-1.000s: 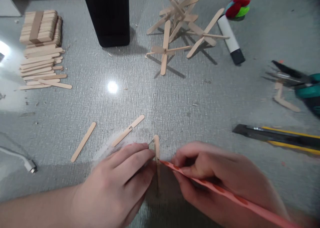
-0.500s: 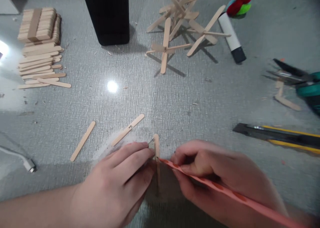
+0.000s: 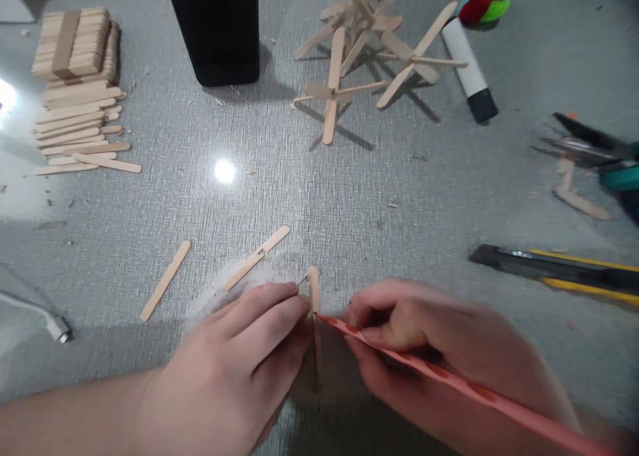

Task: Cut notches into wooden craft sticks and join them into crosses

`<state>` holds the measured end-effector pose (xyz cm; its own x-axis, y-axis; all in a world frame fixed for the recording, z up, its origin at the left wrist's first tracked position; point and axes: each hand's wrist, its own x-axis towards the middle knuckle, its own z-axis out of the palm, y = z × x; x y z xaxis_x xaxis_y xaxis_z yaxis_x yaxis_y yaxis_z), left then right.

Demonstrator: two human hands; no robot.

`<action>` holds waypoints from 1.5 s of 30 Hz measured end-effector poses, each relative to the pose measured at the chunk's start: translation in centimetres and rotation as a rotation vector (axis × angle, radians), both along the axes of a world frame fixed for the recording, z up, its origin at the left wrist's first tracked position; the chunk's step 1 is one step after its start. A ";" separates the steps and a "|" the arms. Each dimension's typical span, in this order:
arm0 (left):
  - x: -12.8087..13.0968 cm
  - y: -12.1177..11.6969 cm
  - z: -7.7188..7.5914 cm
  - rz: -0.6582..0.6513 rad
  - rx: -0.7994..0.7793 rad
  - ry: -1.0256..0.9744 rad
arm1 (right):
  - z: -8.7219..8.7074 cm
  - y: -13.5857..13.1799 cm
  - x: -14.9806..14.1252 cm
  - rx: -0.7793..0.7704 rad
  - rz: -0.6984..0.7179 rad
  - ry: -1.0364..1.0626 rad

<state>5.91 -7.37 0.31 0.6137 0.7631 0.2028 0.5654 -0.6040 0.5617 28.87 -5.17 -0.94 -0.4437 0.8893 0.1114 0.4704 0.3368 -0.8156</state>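
Observation:
A popsicle stick [image 3: 314,293] lies upright in the view between my hands, partly covered by my left fingers. My left hand [image 3: 244,356] is closed beside it, fingertips at its left edge. From those fingers pokes a thin grey strip [image 3: 303,279], too small to name, which reaches the stick's upper end. In my right hand [image 3: 419,343] is a pink pencil [image 3: 429,369] with orange spots, gripped near its point. The pencil tip touches the stick near its middle. Left of them lie a popsicle stick with a small notch [image 3: 244,270] and a plain popsicle stick [image 3: 166,280].
Joined stick crosses [image 3: 333,93] stand at the back, near a white glue stick [image 3: 466,63]. A black container [image 3: 219,30] is left of them. Bundled sticks [image 3: 87,43] lie far left. Pliers [image 3: 609,151] and a box cutter [image 3: 549,264] lie at right; a cable [image 3: 44,316] at left.
The view has shifted very slightly. Both hands, the pencil and the stick hold nearly the same positions, with the pencil tip still at the stick.

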 end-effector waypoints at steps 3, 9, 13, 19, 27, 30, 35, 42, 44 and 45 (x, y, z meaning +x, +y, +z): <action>0.0 0.0 0.0 0.004 0.004 -0.003 | 0.1 -0.1 0.0 0.010 0.005 -0.001; -0.2 -0.2 -0.2 -0.017 0.002 -0.005 | 0.1 -0.1 0.0 0.026 -0.008 0.020; -0.3 -0.1 -0.1 -0.016 0.023 -0.012 | 0.0 -0.1 -0.1 0.052 -0.023 0.023; -0.2 0.0 -0.1 -0.026 0.014 -0.011 | 0.0 0.2 -0.2 0.045 -0.023 0.035; -0.5 -0.3 -0.2 -0.030 0.004 -0.021 | 0.0 0.0 -0.2 0.043 -0.039 0.026; -0.4 -0.2 -0.1 -0.031 0.011 -0.009 | 0.1 0.0 -0.2 0.045 -0.027 0.025; -0.3 -0.1 -0.2 -0.035 0.007 -0.005 | 0.1 0.3 -0.1 0.045 -0.008 0.029; -0.4 -0.2 -0.1 -0.045 0.023 0.006 | 0.0 -0.1 0.0 0.036 -0.031 0.025; -0.4 -0.1 0.0 -0.042 0.027 0.010 | 0.1 -0.2 0.0 0.036 -0.033 0.022; -0.4 -0.1 0.0 -0.044 0.026 0.010 | 0.1 -0.2 0.0 0.034 -0.033 0.020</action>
<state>5.47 -7.43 0.32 0.6486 0.7300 0.2153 0.5437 -0.6424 0.5401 28.86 -5.37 -0.88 -0.4112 0.8991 0.1503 0.4657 0.3490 -0.8133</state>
